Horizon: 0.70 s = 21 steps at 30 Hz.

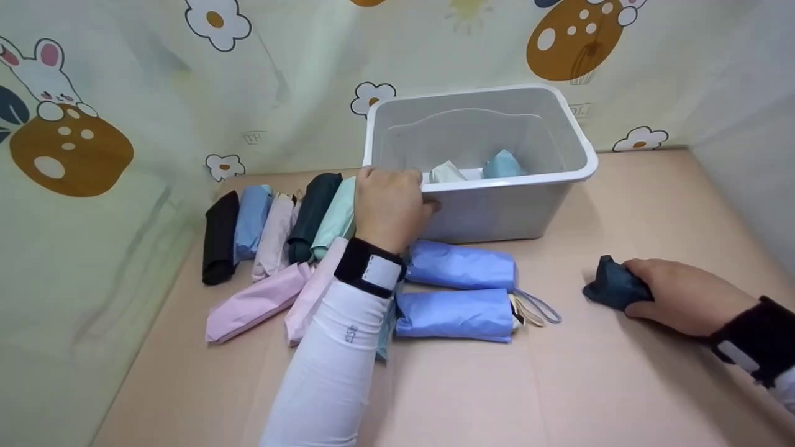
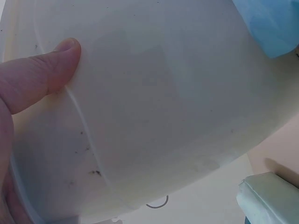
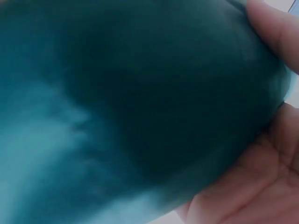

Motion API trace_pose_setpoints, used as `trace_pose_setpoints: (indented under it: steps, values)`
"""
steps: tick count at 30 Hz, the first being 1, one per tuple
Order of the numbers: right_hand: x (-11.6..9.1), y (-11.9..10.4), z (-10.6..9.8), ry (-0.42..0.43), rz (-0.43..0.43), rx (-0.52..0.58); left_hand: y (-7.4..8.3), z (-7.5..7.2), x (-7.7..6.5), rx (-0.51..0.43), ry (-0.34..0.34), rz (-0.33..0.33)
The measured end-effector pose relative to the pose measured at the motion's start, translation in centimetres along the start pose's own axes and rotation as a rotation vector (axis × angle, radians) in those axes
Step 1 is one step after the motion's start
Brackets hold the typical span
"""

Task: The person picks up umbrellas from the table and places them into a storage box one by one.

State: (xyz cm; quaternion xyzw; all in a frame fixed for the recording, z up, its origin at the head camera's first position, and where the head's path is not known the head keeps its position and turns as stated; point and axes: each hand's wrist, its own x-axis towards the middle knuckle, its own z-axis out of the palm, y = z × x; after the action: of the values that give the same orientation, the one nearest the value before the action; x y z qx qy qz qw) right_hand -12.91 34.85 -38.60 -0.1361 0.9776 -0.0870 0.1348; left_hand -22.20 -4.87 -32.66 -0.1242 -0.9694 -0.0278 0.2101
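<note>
My left hand (image 1: pixel 390 208) grips the front left rim of a light grey plastic bin (image 1: pixel 484 211), its thumb (image 2: pixel 46 74) against the wall in the left wrist view. Inside the bin, a white bundle (image 1: pixel 447 172) and a light blue bundle (image 1: pixel 504 164) show in part. Off to the right, my right hand (image 1: pixel 689 298) holds a dark teal folded umbrella (image 1: pixel 615 285) just over the table or on it; I cannot tell which. That umbrella (image 3: pixel 140 102) fills most of the right wrist view, fingers and palm around it.
Left of the bin lie several folded umbrellas, among them a black one (image 1: pixel 220 239), a blue one (image 1: pixel 253 220) and a pink one (image 1: pixel 258 304). Two periwinkle umbrellas (image 1: pixel 459 266) lie before the bin. A patterned curtain (image 1: pixel 298 81) hangs behind the table (image 1: pixel 459 391).
</note>
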Motion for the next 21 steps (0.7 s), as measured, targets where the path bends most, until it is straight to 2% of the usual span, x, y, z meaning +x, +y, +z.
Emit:
trace_pose_setpoints:
  steps: [4,10,16,21]
  values:
    - [-0.1,0.3,-0.3,-0.045,0.047,0.012,0.0,0.1,0.0,-0.009,0.011,0.003]
    - [-0.5,1.3,-0.7,-0.131,0.128,-0.033,-0.1,-0.1,0.0,0.007,-0.005,-0.007]
    - [-0.4,1.4,-0.5,-0.134,0.121,-0.049,0.0,-0.1,0.1,0.017,-0.021,-0.008]
    - [-0.3,1.4,-0.2,-0.082,0.092,-0.061,0.0,-0.1,0.1,0.015,-0.024,-0.01]
